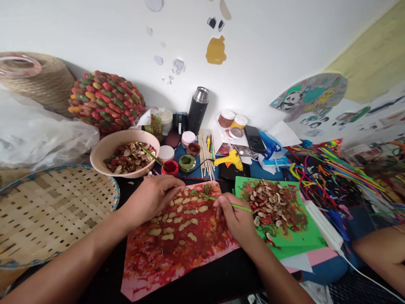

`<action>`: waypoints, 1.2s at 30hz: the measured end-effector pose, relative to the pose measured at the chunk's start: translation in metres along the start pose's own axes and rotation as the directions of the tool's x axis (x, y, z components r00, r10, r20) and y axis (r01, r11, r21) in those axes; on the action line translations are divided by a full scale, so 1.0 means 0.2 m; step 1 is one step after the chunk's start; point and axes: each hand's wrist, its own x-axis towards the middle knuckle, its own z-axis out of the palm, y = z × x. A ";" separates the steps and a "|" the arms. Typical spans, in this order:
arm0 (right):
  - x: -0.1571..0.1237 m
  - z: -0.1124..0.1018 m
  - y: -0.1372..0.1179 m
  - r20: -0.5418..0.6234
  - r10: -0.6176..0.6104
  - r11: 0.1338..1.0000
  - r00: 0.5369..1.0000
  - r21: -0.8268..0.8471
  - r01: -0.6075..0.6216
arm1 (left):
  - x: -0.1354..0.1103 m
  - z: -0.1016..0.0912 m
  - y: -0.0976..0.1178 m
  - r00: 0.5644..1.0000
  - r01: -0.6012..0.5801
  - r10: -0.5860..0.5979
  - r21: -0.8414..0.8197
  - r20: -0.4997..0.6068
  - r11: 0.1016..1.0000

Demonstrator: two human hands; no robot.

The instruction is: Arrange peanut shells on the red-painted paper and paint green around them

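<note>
My right hand (236, 217) is closed on a thin green paintbrush (241, 207), its tip at the top of a pink sheet smeared with red paint (158, 257). Rows of pale peanut shells (177, 221) lie on that sheet. My left hand (152, 196) rests at the sheet's upper left, fingers pinched on a shell near the brush tip. A green sheet (303, 238) with a heap of painted shells (274, 204) lies just right of my right hand.
A bowl of shells (104, 150) with a brush, small paint pots (187, 162), a black flask (198, 109), skewers, a yellow glue gun (230, 159) and a phone stand behind. A woven tray (47, 211) lies left, pipe cleaners (332, 173) right. Another person's arm (379, 253) is at right.
</note>
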 end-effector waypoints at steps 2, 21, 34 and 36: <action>-0.01 -0.01 0.02 -0.024 0.033 0.999 0.999 0.022 -0.033 | 0.00 0.00 0.00 1.000 -0.013 0.013 0.007 -0.002 1.000; 0.02 0.03 0.00 0.020 -0.017 0.999 1.000 0.040 0.016 | 0.00 0.00 0.00 0.999 -0.029 0.029 0.003 -0.028 1.000; -0.03 0.01 0.02 -0.033 0.023 0.997 0.999 0.068 -0.021 | 0.00 0.00 0.02 0.996 -0.015 0.012 -0.035 -0.084 0.999; -0.04 0.01 0.02 -0.047 0.021 0.998 0.999 0.067 -0.017 | 0.00 0.00 0.02 0.996 -0.020 0.018 -0.019 -0.086 1.000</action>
